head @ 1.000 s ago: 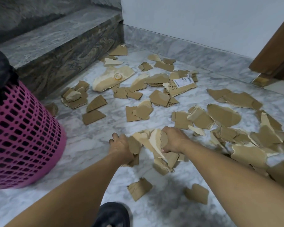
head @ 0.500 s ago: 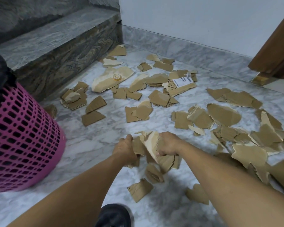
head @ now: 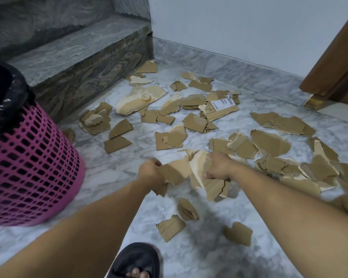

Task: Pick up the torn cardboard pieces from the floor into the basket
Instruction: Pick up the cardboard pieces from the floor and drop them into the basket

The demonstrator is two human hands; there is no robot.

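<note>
Now the bundle of torn pieces sits higher than half a second ago, lifted off the marble floor between both hands, and a scrap that hung under it earlier lies loose on the floor. The pink basket, lined with a black bag, stands at the far left, well apart from the bundle. The left hand curls round the bundle's left edge, fingers folded over a brown piece. The bundle spans the gap between the two hands, its lower flaps hanging below the knuckles. The right hand is closed in a fist on the bundle's right side, clamping pale and brown pieces together. To the right and beyond, many more cardboard pieces lie scattered across the floor toward the stone step and the wall. A black sandal shows at the bottom edge.
</note>
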